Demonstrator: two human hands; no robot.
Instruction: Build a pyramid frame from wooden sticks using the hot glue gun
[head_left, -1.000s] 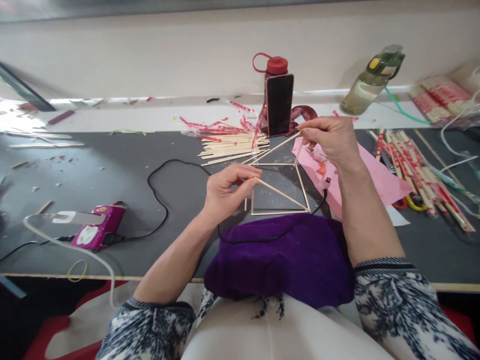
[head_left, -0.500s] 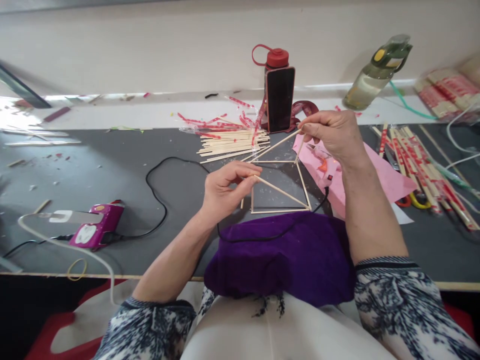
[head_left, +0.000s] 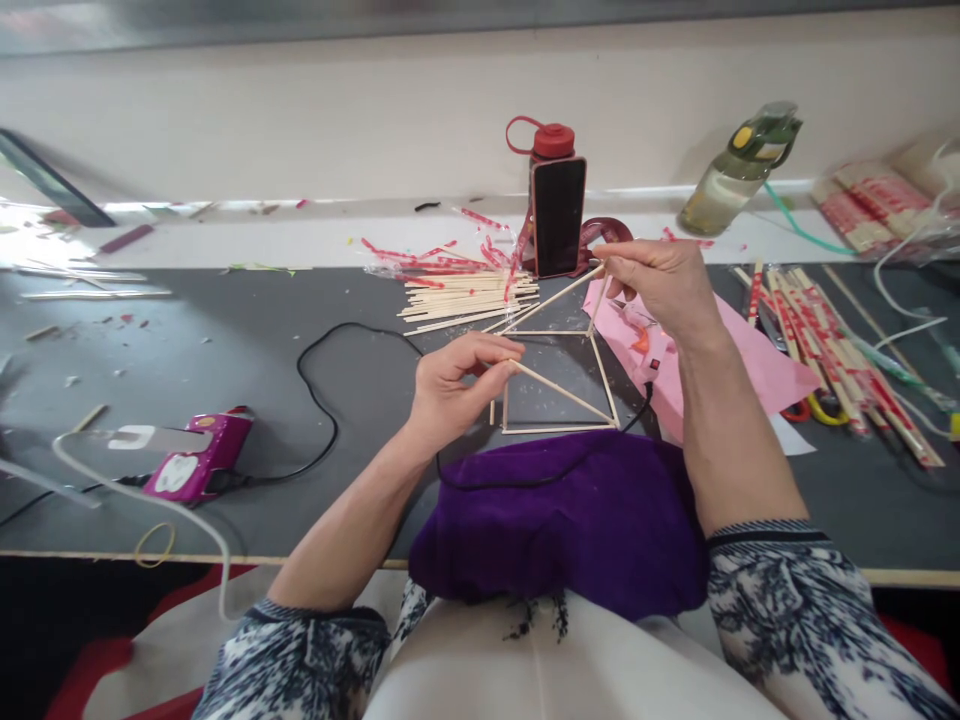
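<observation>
A frame of thin wooden sticks [head_left: 559, 430] stands on the grey table, its base four-sided, with slanting sticks rising from its corners. My left hand [head_left: 461, 385] pinches the upper end of a slanting stick at the frame's near left. Farther right and higher, my right hand [head_left: 664, 285] pinches the tops of the sticks at the far side, where a long stick slopes down to the left. Behind the frame lies a pile of loose sticks [head_left: 457, 300]. Pink paper [head_left: 750, 370] lies under my right forearm, with a pink glue gun [head_left: 645, 350] on it.
A dark phone [head_left: 559, 215] leans on a red-capped bottle [head_left: 553, 140]. A green bottle [head_left: 739, 170] stands behind. Wrapped sticks [head_left: 840, 350] and scissors [head_left: 829, 410] lie right. A black cord runs from a magenta box [head_left: 202, 455] over purple cloth [head_left: 562, 530].
The camera view has shifted slightly, so the scene sits a little lower. Both hands keep their pinches on the sticks, with the frame nearly unmoved.
</observation>
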